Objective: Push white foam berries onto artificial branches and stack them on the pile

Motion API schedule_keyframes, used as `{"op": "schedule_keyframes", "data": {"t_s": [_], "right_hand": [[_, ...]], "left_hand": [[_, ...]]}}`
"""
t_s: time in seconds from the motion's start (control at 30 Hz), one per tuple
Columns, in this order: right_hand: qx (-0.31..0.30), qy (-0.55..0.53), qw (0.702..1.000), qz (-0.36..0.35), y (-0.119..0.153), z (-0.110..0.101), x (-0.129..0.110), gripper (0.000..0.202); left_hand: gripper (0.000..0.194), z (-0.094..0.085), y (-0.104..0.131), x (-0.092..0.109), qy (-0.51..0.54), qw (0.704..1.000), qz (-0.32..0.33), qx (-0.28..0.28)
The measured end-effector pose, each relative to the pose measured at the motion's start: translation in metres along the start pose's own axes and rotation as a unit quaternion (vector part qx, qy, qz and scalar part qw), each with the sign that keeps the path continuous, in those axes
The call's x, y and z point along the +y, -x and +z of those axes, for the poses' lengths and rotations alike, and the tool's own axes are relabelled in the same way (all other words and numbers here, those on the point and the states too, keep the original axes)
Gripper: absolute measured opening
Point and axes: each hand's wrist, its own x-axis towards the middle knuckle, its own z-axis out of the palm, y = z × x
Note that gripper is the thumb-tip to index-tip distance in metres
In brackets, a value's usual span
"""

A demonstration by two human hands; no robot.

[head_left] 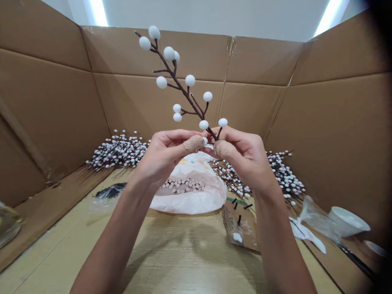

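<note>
A brown branch (185, 93) with several white balls slants up and to the left above the table. My right hand (240, 153) is closed around its lower end, thumb and fingers pinching the stem. Just left of it, my left hand (174, 153) pinches a white ball (205, 141) beside the lower stem. Both thumbs wear tan coverings. Below the hands, an open white plastic bag (196, 204) holds many white balls.
Piles of berry branches lie at the left (118, 151) and right (286, 175). A cardboard piece (241, 226) with black pegs is right of centre. A white bowl (349, 221) stands far right. Cardboard walls (196, 57) surround the table (183, 253).
</note>
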Motion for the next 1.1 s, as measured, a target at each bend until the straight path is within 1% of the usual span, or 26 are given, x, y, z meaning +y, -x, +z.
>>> {"op": "schedule_keyframes", "data": {"t_s": [0.1,0.2,0.33,0.47,0.6,0.7,0.83,0.97,1.1], "right_hand": [[-0.003,-0.004,1.0,-0.013,0.0006,-0.0016,-0.0004,0.023],[-0.012,0.0,1.0,-0.01,0.001,-0.0032,-0.0017,0.023],[-0.003,0.01,1.0,-0.009,0.0011,-0.0019,-0.0014,0.023],[0.003,0.009,1.0,-0.015,0.0004,0.0024,0.0005,0.025],[0.012,0.011,1.0,-0.026,-0.0008,0.0041,0.0011,0.025],[0.013,0.015,1.0,-0.024,-0.0006,0.0031,0.0014,0.024],[0.013,0.013,1.0,-0.015,0.0,0.0021,0.0022,0.021],[0.017,0.027,0.999,-0.02,-0.0006,0.0023,0.0032,0.022],[0.017,0.029,0.999,-0.022,-0.0007,0.0015,0.0043,0.021]], "left_hand": [[0.008,0.0012,0.0015,0.0018,0.011,1.0,-0.008,-0.005],[0.007,0.0022,0.0024,0.0027,0.022,1.0,-0.012,-0.007],[0.006,0.0031,0.0027,0.0023,0.008,1.0,0.002,-0.009],[0.007,0.0031,0.0033,0.0027,-0.023,0.999,0.018,0.015],[0.01,0.0033,0.0044,0.0045,-0.044,0.998,0.018,0.036],[0.011,0.0042,0.0051,0.0048,-0.06,0.998,0.012,0.033],[0.01,0.0054,0.0053,0.0027,-0.072,0.997,0.022,0.035],[0.009,0.006,0.0048,0.0005,-0.067,0.997,0.026,0.041],[0.007,0.0063,0.0042,-0.0006,-0.056,0.998,0.023,0.032]]}}
